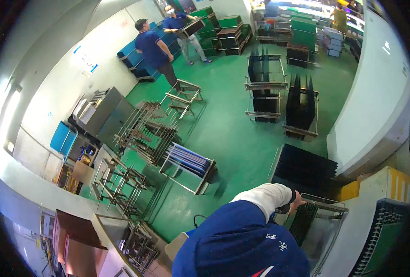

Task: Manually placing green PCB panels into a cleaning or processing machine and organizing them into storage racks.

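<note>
My left hand reaches across to the right, beyond my blue shirt. Its forearm wears a white sleeve with a dark band at the wrist. The fingers, partly hidden, look bent in at the near corner of a metal-framed rack. What they grip, if anything, cannot be made out. Thin dark panels stand on edge in this rack, just below the hand. Beyond it lies a larger stack of black panels. My right hand does not show; my shirt covers the area below.
A rack of bluish panels stands on the green floor to the left, beside metal frames. Farther off are racks of black panels. Two people stand at the back; one holds a dark crate. A white wall borders the right.
</note>
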`<state>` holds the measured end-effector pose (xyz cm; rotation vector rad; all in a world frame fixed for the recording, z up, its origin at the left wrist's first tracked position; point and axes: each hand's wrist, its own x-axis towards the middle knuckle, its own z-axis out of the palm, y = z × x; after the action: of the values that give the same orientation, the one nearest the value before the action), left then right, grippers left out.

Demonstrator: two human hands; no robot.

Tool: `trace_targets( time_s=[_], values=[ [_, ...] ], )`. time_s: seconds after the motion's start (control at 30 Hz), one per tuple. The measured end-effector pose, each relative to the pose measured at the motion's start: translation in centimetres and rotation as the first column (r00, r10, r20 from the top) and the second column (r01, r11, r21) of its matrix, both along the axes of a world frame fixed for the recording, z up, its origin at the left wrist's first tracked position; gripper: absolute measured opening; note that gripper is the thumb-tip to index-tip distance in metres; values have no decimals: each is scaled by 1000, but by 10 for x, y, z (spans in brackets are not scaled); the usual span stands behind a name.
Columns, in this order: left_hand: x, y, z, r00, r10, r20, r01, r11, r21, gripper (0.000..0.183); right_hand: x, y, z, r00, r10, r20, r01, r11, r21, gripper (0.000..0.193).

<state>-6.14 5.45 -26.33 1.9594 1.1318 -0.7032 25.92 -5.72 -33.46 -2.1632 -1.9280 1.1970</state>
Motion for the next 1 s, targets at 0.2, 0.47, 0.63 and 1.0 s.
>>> trace_targets(
  time_s=[0.2, 0.47, 0.63, 1.0],
  values=[
    [8, 6, -49, 994, 81, 78, -79, 996, -39, 116, -22, 14, -1, 998, 56, 15, -56, 998, -31, 38],
    [6, 7, -69, 961, 237, 140, -232, 971, -53, 107, -36, 22, 7, 992, 122, 31, -121, 992, -44, 40],
    [-1, -5, -37, 951, 277, 136, -279, 960, -6, 100, -36, 20, 13, 991, 134, 30, -132, 990, -47, 42],
    [8, -6, 46, 996, -58, -64, 60, 998, 33, 120, -10, -6, 12, 999, -8, 44, 11, 998, -61, 45]
  ],
)
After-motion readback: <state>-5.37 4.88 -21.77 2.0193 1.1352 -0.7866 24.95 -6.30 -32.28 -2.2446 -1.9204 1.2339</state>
